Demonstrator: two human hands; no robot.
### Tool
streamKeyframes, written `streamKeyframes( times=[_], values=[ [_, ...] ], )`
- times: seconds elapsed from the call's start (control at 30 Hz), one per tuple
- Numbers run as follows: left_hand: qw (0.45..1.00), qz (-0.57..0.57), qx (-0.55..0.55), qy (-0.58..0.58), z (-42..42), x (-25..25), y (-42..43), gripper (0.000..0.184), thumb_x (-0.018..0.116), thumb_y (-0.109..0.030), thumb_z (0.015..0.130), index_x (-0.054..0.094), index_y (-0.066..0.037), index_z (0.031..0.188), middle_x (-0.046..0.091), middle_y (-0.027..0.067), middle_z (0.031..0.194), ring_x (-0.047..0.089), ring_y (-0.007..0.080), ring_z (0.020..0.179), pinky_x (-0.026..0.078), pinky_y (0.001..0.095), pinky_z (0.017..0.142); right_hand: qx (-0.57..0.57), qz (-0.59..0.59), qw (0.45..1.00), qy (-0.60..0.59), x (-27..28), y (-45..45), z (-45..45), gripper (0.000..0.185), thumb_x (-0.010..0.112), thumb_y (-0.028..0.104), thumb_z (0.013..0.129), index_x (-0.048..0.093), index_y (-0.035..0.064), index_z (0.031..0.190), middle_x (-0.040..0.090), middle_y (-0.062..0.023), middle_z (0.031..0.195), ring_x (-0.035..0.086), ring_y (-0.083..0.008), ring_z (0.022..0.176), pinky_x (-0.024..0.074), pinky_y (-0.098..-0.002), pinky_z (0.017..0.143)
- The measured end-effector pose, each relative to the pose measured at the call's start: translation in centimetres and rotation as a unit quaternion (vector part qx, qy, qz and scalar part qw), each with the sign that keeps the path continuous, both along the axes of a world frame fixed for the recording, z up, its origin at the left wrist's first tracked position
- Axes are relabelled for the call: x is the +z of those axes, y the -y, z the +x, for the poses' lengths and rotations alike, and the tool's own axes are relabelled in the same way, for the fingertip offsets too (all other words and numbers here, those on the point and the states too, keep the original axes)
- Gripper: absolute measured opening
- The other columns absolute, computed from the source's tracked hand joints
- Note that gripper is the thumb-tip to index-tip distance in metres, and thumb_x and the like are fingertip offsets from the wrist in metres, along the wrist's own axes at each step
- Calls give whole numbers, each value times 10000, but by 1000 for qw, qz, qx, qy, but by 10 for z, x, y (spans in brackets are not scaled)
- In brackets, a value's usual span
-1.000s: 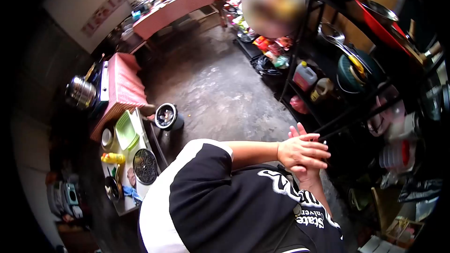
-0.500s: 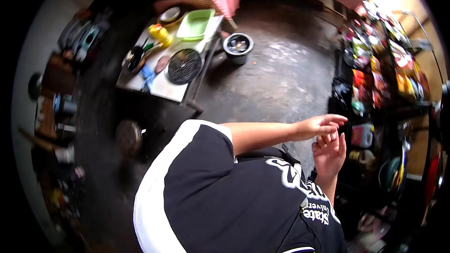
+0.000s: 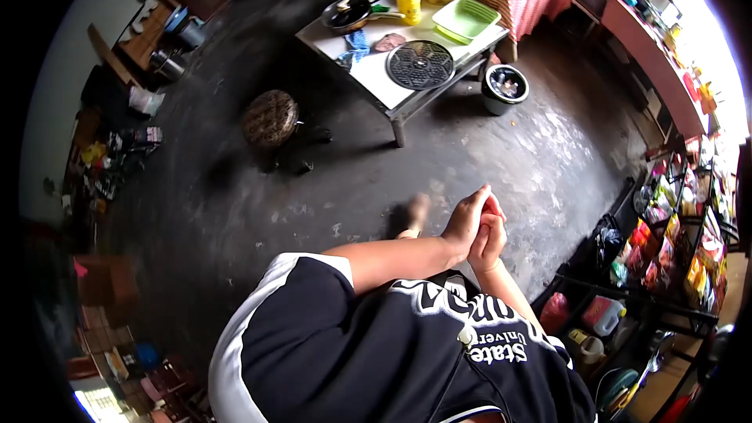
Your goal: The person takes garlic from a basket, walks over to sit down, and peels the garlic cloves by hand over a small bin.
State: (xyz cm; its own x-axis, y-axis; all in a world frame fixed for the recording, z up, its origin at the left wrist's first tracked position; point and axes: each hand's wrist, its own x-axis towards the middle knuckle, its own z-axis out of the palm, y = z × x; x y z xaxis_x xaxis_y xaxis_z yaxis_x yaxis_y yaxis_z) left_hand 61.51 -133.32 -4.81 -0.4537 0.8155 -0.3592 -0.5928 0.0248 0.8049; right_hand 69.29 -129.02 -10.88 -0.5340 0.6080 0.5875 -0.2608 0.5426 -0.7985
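Palm to palm in front of my dark shirt, my left hand [image 3: 464, 223] and my right hand [image 3: 489, 244] touch each other. The fingers of my left hand are pressed together and bend over the fingertips of my right hand, whose fingers are curled. No object shows in either hand. Below them is the black and white shirt [image 3: 352, 345], and a foot [image 3: 419, 213] shows on the floor just left of the hands.
Ahead, a white table [image 3: 380, 82] bears a black round grate [image 3: 420, 64], green basket [image 3: 468, 19], yellow bottle [image 3: 408, 3] and pan [image 3: 345, 13]. A bin [image 3: 504, 88] stands beside it, a round stool [image 3: 270, 117] to the left. Shelves with packets [image 3: 666, 254] line the right.
The view has swung left, so the table and stool now lie ahead and the shelves at the right. My hands, apart at the fingers half a second ago, have come together.
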Motion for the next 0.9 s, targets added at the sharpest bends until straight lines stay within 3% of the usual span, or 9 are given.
streamKeyframes(
  times=[0.07,0.17,0.2,0.33,0.4,0.53,0.67,0.87,0.9],
  values=[
    [999,2,41,-18,-10,2,16,374,342,-334,963,568,-48,879,605,78,873,547,157,815,417,248,798,31,0,999,-14,-1,7,-21,185,416,184,919,489,18,886,572,-149,875,528,-213,847,373,-341,858],
    [902,120,133,-392,-47,9,24,396,365,-288,959,439,-46,1263,424,143,1289,409,234,1174,314,321,990,75,-23,997,-8,4,13,-64,215,391,224,924,469,26,949,546,-146,940,504,-215,902,357,-343,886],
    [898,110,126,-406,-57,17,27,441,364,-286,948,407,-52,1319,338,184,1373,327,299,1265,261,378,1037,88,-40,995,-3,5,15,-78,228,383,237,926,462,28,970,537,-145,962,496,-216,921,352,-344,895],
    [728,128,91,-667,-124,10,31,529,380,-406,910,412,-135,1363,207,214,1466,185,387,1350,126,548,1060,146,-153,977,17,12,14,-141,292,349,290,933,435,39,1054,503,-140,1049,464,-219,994,331,-346,932],
    [633,137,30,-761,-159,-5,40,526,435,-430,857,446,-246,1349,290,133,1457,188,374,1356,0,615,1052,197,-235,952,20,15,14,-180,328,332,317,936,422,45,1096,486,-138,1092,448,-220,1031,321,-348,950],
    [553,214,12,-805,-234,-25,48,475,352,-388,889,478,-258,1328,306,92,1462,168,299,1388,-96,605,1045,321,-405,856,31,20,22,-257,404,299,370,943,395,56,1180,452,-134,1179,417,-223,1105,300,-350,987],
    [502,176,-27,-846,-299,-37,71,484,265,-459,939,464,-257,1332,364,98,1426,221,248,1378,-81,542,1084,460,-531,709,67,43,30,-321,485,265,423,951,367,67,1263,417,-129,1266,385,-226,1179,279,-353,1024],
    [521,30,77,-850,-365,-55,133,521,380,-480,898,477,-190,1320,368,130,1421,265,285,1359,77,503,1103,564,-599,545,163,51,56,-382,610,215,502,961,327,83,1389,366,-123,1396,337,-231,1290,248,-356,1079],
    [528,-26,97,-843,-371,-57,149,515,388,-468,902,457,-195,1334,348,120,1433,265,279,1359,84,510,1101,535,-648,515,170,46,64,-394,536,262,447,968,385,86,1344,448,-55,1309,407,-206,1221,405,-362,945]
  ],
)
